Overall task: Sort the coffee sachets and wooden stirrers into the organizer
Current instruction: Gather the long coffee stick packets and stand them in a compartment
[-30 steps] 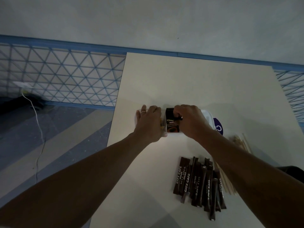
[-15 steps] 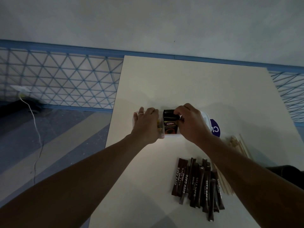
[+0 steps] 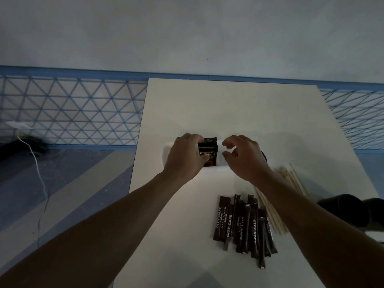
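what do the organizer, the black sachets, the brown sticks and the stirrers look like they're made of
The organizer: probably plastic, smooth uniform white with a rounded rim. The black sachets: likely foil-laminated film, since the edges glint. The City Cafe sugar sticks: matte brown paper or film, unclear which. The stirrers: wood, in pale tan thin strips.

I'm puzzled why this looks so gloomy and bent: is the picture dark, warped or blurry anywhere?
Head view: dim and underexposed, the forearms nearly silhouettes and stretched huge toward the corners by the wide lens; the blue wall stripe runs tilted; print on the brown stick sachets reads clearly, but the label on the dark sachets in the organizer is too murky to read.
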A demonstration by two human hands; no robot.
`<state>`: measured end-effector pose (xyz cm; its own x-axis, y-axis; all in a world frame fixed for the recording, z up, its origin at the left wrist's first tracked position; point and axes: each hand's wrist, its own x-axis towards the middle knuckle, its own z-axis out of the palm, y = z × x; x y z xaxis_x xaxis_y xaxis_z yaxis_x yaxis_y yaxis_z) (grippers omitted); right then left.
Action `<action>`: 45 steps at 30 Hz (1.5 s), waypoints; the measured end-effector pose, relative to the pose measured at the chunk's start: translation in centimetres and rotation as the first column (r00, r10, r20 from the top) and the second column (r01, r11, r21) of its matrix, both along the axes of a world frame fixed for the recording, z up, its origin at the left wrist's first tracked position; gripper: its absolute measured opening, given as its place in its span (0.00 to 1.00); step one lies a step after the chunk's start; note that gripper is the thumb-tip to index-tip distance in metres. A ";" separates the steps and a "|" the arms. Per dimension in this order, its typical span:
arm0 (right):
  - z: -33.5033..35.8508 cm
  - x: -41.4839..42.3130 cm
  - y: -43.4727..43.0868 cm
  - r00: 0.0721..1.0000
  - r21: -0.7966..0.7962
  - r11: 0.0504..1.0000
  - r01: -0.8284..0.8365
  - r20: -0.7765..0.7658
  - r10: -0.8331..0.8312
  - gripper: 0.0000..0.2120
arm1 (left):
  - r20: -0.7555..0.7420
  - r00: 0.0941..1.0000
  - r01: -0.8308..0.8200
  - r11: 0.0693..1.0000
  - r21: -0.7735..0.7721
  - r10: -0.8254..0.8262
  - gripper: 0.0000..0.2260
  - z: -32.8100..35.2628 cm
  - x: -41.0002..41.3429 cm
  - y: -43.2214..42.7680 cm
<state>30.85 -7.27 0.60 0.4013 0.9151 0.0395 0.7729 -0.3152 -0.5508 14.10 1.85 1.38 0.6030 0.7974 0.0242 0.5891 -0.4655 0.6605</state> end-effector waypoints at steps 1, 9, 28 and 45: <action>0.0 -0.1 -0.6 1.000 -0.002 1.000 0.023 -0.006 -0.023 0.10 | 0.029 1.000 -0.002 1.000 -0.004 0.003 0.18 0.3 0.1 -0.6; -0.5 -1.4 -7.4 0.978 -0.058 0.982 0.182 -0.090 -0.187 0.08 | -0.051 0.987 0.135 0.965 -0.224 -0.149 0.10 -0.5 0.4 -6.2; -5.3 -4.2 -21.4 0.853 -0.157 0.847 0.508 -0.050 -0.520 0.10 | -0.370 0.921 -0.006 0.944 -0.331 -0.124 0.25 -5.5 0.3 -14.9; -5.6 -5.1 -19.4 0.841 -0.429 0.808 0.405 -0.173 -0.513 0.09 | -0.419 0.892 0.038 0.952 -0.305 -0.170 0.26 -6.3 -0.3 -14.1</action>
